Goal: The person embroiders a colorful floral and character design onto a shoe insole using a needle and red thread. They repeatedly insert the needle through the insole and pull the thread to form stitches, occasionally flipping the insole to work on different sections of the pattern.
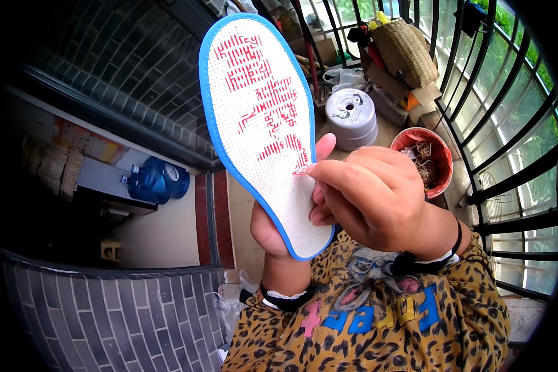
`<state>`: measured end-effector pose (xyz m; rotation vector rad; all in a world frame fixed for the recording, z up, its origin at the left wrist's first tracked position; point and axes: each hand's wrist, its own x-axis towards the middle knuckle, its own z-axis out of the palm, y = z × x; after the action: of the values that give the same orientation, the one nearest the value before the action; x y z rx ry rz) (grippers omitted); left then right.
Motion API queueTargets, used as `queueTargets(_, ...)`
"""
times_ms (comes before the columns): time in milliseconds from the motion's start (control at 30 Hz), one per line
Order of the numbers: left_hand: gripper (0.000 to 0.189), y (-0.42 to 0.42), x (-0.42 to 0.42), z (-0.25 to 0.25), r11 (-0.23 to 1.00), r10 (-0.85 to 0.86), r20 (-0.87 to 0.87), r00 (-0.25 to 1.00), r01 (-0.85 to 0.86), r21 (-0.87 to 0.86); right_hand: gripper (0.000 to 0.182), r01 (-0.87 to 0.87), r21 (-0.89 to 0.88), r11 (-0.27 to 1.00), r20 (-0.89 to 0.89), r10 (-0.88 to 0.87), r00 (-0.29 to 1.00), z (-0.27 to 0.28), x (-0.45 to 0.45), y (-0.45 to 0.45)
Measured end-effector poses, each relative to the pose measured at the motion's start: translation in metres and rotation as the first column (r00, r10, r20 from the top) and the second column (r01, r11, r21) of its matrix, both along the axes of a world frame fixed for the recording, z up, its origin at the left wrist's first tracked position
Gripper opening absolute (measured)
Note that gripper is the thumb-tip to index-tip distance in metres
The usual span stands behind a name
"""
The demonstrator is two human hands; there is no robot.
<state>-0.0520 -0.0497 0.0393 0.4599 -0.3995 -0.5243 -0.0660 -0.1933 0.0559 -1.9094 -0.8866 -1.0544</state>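
Note:
A white mesh shoe insole [246, 125] with blue edging is held up before me, its heel towards my body. Red thread stitches [276, 100] form rows and patterns across its upper and middle parts; the heel bears none. My left hand [270, 235] grips the insole from behind near the heel, its fingers largely hidden. Over the right edge, my right hand [376, 200] has thumb and forefinger pinched at the lowest stitches. A fine needle or thread [299, 173] shows at those fingertips, too small to tell which.
A grey-white cylindrical container [351, 118] and a red-lined bucket [441, 174] with tangled strands stand beyond my right hand. Behind them are a woven basket [402, 53] and black railings [507, 190]. Blue water bottles [160, 179] lie left, above a brick wall [116, 311].

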Motion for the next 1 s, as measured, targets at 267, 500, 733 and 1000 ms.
queueTargets(267, 0.07, -0.001, -0.003, 0.001, 0.992, 0.099, 0.07, 0.993, -0.104, 0.067, 0.041, -0.003, -0.012, 1.0, -0.013, 0.003, 1.0, 0.003, -0.002, 0.0)
queueTargets(500, 0.066, -0.007, -0.007, -0.001, 0.936, 0.264, 0.226, 0.938, -0.305, 0.174, 0.022, 0.033, 0.018, 0.999, 0.122, -0.035, 0.992, 0.002, 0.005, 0.002)
queueTargets(733, 0.063, -0.007, -0.007, -0.011, 0.817, 0.396, 0.498, 0.772, -0.543, 0.192, 0.02, -0.018, 0.021, 1.0, -0.14, 0.021, 0.99, 0.004, 0.001, -0.001)
queueTargets(1000, 0.021, -0.008, -0.019, 0.004, 0.67, 0.414, 0.566, 0.713, -0.659, 0.341, 0.016, -0.303, 0.93, 0.206, -0.143, 0.965, 0.218, -0.044, 0.035, -0.009)
